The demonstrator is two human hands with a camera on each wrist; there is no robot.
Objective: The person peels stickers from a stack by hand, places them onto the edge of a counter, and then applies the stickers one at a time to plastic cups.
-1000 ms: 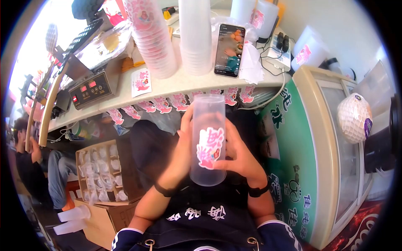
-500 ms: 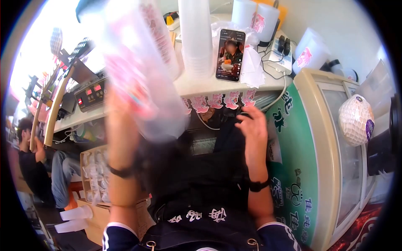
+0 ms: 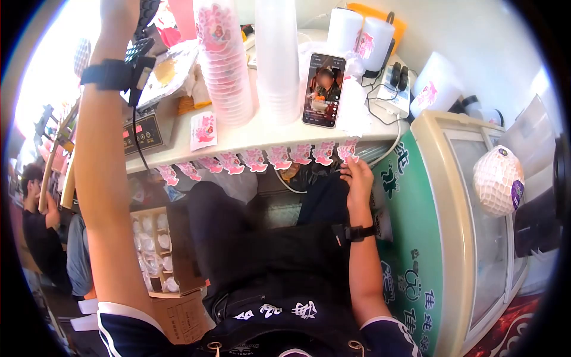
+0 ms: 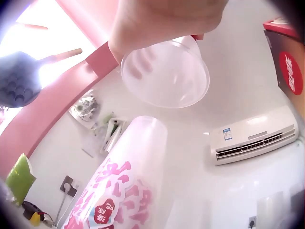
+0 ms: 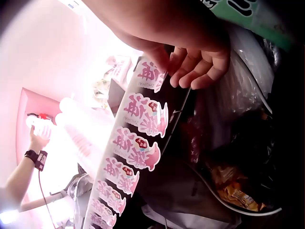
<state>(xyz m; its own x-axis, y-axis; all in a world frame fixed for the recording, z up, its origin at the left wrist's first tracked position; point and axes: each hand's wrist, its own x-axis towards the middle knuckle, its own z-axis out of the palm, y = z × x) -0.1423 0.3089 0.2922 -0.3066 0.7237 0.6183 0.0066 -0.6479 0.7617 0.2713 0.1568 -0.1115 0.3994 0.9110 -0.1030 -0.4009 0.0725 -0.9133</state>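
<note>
High at the left of the head view is my left hand (image 3: 119,15), cut off by the frame's top. In the left wrist view that hand (image 4: 167,24) grips a clear plastic cup (image 4: 167,76), fingers showing through its wall. A tall stack of stickered cups (image 4: 138,167) rises just below the held cup, with a visible gap. At the counter's front edge, my right hand (image 3: 358,181) pinches the rightmost pink sticker (image 3: 347,151). Thumb and fingertips meet at the end of that sticker (image 5: 150,75) in the right wrist view.
A row of stickers (image 3: 254,159) hangs along the counter edge. Plain cups (image 3: 278,71), a phone (image 3: 324,89) and a sticker card (image 3: 203,131) stand or lie on the counter. A green-sided freezer (image 3: 416,238) is at right; a cardboard box (image 3: 178,315) is at lower left.
My left hand has carried the stickered cup from my lap up to the far left. My right hand let go of the cup, then rose to the rightmost hanging sticker and took hold of it.
</note>
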